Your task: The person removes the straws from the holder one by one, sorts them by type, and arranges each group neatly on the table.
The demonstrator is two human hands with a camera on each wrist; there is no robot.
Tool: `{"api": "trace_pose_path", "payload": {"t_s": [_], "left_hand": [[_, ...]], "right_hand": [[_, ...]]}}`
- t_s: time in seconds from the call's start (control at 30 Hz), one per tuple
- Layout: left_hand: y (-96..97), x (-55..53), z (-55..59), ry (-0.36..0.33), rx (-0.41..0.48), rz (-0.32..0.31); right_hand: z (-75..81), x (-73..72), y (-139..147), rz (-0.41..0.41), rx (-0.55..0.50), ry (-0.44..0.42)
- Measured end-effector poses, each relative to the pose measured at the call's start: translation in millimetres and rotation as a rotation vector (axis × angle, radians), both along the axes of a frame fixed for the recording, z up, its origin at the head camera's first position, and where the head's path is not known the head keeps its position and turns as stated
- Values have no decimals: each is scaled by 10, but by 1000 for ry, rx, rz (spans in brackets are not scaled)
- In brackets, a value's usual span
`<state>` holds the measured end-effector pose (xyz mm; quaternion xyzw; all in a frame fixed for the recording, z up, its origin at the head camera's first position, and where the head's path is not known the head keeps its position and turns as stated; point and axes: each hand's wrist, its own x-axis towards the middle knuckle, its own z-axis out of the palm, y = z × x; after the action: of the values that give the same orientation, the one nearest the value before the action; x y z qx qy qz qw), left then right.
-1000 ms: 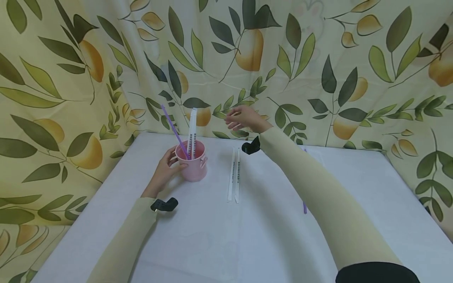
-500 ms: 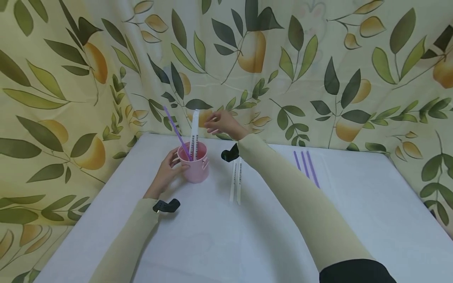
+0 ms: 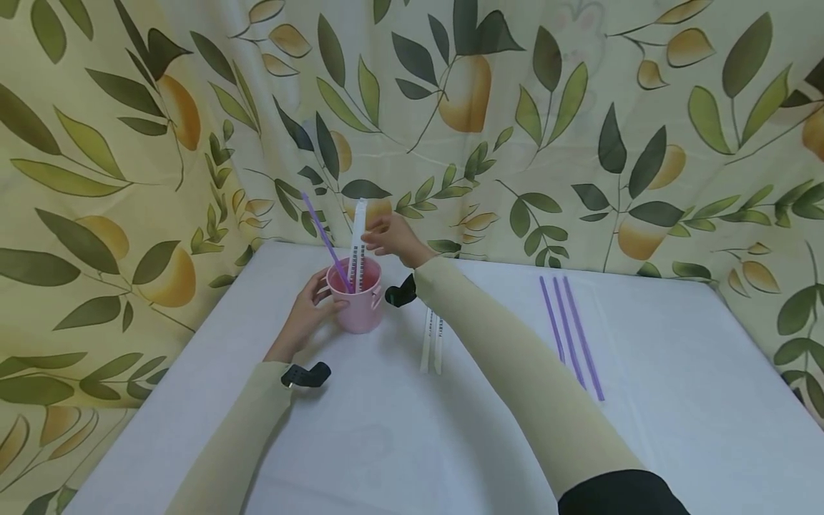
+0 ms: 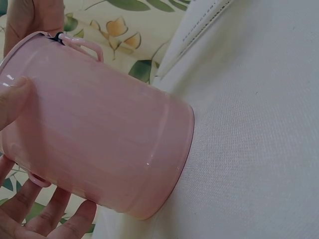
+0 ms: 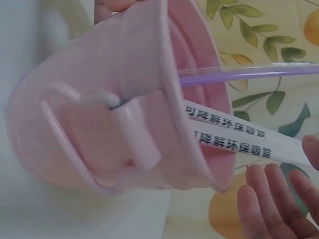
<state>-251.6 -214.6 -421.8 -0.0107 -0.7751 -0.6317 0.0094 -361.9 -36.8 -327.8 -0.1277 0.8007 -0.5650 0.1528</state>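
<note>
"What has moved since a second ago?"

"The right hand [image 3: 395, 237] has come left to the white-wrapped straws [image 3: 357, 232], and its sleeve [image 3: 508, 361] now uncovers most of the three purple straws [image 3: 569, 332] at the far right."

"Go across from the left, then."

"The left hand [image 3: 305, 315] has its fingers curled round the pink bucket [image 3: 357, 318], which stands on the counter [image 3: 386, 443]. In it lean a lone purple straw [image 3: 325, 236] and, to the right, the two printed white-wrapped straws."

"The right hand's fingers?"

"Nearly straight, parted from the thumb, the wrappers passing between. I see no pinch; whether they touch, I can't tell."

"Further right?"

"A loose wrapped pair [image 3: 438, 350] lies side by side, partly hidden by the sleeve; then the three purple straws, well apart from that pair."

"Which step is this?"

"I'd judge, reaching for the bucket's wrapped straws. The next move calls for closing thumb and fingers on both, clear of the purple one, with the bucket held steady."
</note>
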Motion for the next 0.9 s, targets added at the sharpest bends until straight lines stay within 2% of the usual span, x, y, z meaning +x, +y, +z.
{"api": "trace_pose_path", "payload": {"t_s": [0.17, 0.43, 0.67, 0.9], "left_hand": [[6, 0, 27, -28, 4, 1], [66, 134, 230, -51, 22, -16], [68, 149, 228, -35, 29, -24], [74, 156, 243, -26, 13, -22]], "right_hand": [[-71, 9, -32, 6, 7, -3], [-156, 70, -48, 48, 75, 9], [-199, 80, -70, 47, 94, -3], [-132, 111, -83, 15, 72, 11]]}}
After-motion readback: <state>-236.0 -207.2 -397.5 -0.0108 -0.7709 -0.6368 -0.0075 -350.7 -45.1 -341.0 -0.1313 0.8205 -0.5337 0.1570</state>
